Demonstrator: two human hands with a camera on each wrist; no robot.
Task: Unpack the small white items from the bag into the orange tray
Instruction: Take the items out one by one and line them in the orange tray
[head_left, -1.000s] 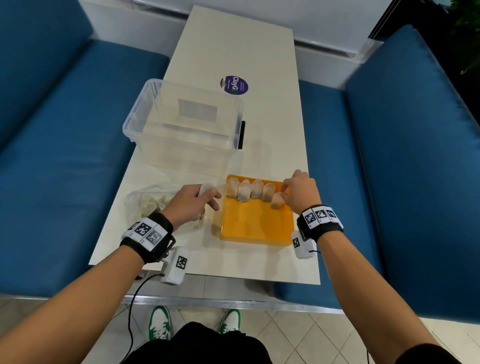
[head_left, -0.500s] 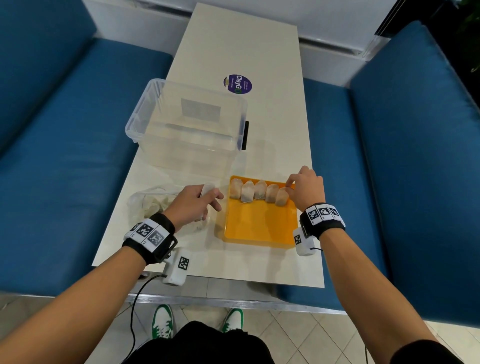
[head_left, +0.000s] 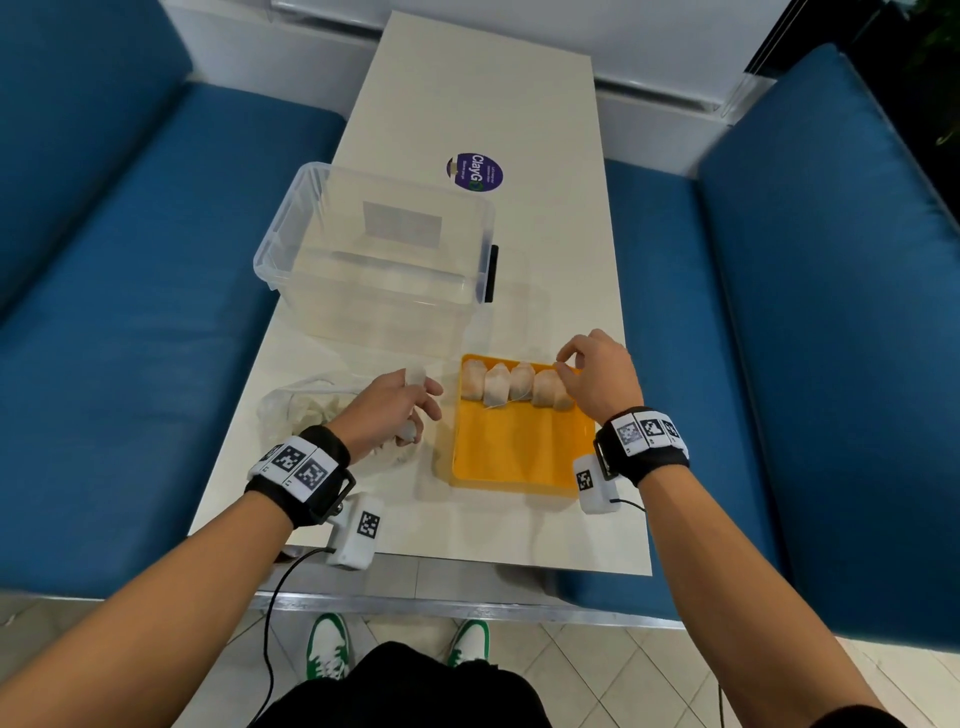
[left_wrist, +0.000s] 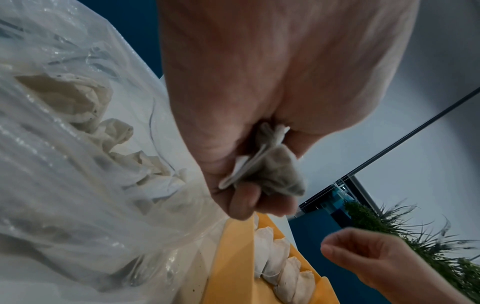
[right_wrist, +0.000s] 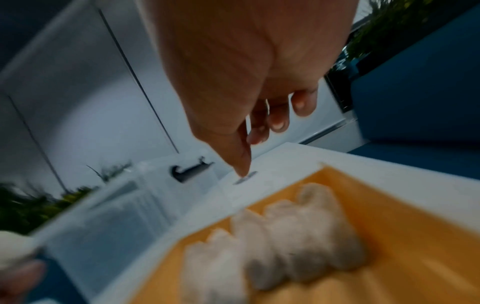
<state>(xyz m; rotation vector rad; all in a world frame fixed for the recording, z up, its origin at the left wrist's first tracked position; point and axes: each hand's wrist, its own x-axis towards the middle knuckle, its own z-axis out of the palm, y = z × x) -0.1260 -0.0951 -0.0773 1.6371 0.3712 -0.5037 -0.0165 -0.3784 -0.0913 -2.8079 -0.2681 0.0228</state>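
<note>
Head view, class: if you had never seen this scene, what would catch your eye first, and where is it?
The orange tray at the table's near edge stands out, with a row of small white sachets lined along its far side. The left hand grips another sachet beside a crumpled clear bag to the tray's left. The right hand hovers over the row's right end, and a clear plastic bin sits behind.

Bare forearms, black wristbands (head_left: 641, 441) with square-coded tags, white wrist cameras (head_left: 358, 530) — one cabled, green-and-white sneakers (head_left: 326, 647)
</note>
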